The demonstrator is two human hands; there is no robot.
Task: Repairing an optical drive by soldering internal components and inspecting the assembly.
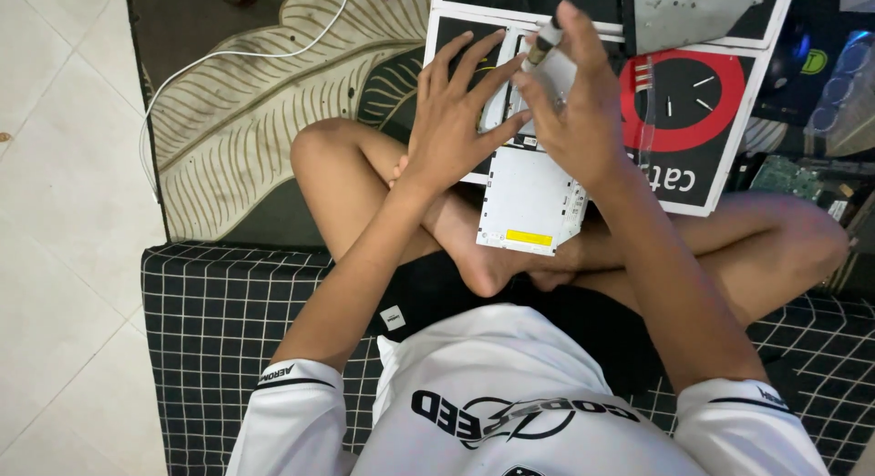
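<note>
From the head view we look straight down at a person sitting cross-legged on a black checked cushion, with a flat white metal drive lying across the ankles and its far end on a dark board with a red ring printed on it. The drive's long axis runs away from us, from the yellow sticker at the near edge up under both hands, so it lies directly ahead of the body and between the two forearms. The left hand is open, its fingers spread and pressed flat on the far part of the drive, steadying it and gripping nothing. The right hand is closed around a small screwdriver, of which we see only the dark and pale handle between thumb and fingers; we judge the tip points down at the drive, though the hand hides where it meets. The two hands touch or nearly touch over the drive's far half, the right a little further out than the left, so the tool hand is the one over the working spot. Left of the legs lies a leaf-patterned rug with a white cable curving over it; circuit boards sit at the right edge, well apart from the hands
</note>
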